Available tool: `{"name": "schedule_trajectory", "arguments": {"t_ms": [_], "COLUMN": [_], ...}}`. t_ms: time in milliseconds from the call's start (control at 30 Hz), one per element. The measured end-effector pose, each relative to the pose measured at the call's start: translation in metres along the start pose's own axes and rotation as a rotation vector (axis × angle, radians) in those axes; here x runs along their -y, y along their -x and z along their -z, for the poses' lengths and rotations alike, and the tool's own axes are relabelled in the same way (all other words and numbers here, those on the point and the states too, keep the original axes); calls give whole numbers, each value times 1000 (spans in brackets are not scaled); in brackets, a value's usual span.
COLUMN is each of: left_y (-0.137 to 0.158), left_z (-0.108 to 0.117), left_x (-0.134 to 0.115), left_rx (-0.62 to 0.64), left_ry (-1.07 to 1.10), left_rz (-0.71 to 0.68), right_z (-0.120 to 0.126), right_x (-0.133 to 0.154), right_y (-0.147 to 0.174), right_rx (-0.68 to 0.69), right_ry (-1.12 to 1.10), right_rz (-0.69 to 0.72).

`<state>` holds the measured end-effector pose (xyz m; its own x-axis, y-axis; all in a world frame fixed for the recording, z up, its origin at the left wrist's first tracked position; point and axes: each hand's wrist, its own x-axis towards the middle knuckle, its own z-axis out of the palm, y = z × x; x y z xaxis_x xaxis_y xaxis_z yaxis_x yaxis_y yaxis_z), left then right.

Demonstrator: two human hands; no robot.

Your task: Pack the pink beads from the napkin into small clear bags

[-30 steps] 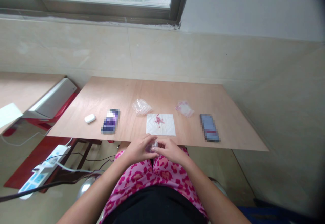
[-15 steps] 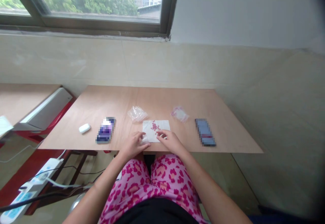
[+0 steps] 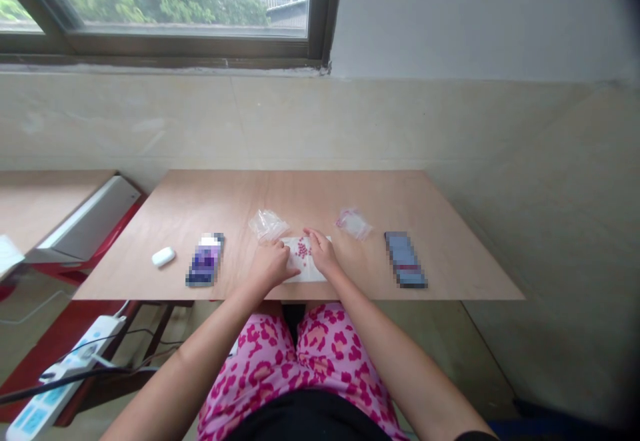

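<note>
A small cluster of red beads (image 3: 303, 250) lies on a white sheet of paper (image 3: 313, 274) near the table's front edge. My left hand (image 3: 273, 265) rests over the sheet's left side, its thumb stretched apart from its bent fingers. Nothing shows in it, though its palm is hidden. On the other side, my right hand (image 3: 321, 253) is held edge-on close beside the beads, fingers extended and nothing visible in them. Just behind the left hand sits a clear plastic bag pile (image 3: 268, 225). Another clear bag with a pinkish edge (image 3: 353, 223) lies behind the right hand.
On the wooden table (image 3: 295, 191), a phone (image 3: 205, 259) and a white earbud case (image 3: 163, 257) lie to the left. A second phone (image 3: 405, 259) is at the right. A power strip (image 3: 65, 374) with cables is below, left of the table.
My right hand has moved forward and turned edge-on beside the beads. My left hand has shifted forward and slightly right over the sheet. The view has tilted slightly.
</note>
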<state>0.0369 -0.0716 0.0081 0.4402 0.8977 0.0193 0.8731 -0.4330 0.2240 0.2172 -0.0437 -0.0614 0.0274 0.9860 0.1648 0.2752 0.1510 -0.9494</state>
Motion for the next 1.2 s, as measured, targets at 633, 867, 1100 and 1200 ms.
{"name": "schedule_trajectory", "arguments": {"t_ms": [633, 867, 1100, 1200], "left_y": [-15, -21, -22, -21], "left_z": [4, 6, 1, 2], "left_x": [-14, -19, -15, -10], "left_rx": [137, 132, 119, 121], "left_ry": [-329, -357, -317, -284], "left_rz": [-55, -78, -89, -69], "right_z": [-4, -5, -4, -4], "right_x": [-10, -10, -8, -7], "right_y": [4, 4, 6, 6], "right_rx": [-71, -72, -79, -74], "right_ry": [18, 15, 14, 11], "right_rz": [157, 167, 177, 176]}}
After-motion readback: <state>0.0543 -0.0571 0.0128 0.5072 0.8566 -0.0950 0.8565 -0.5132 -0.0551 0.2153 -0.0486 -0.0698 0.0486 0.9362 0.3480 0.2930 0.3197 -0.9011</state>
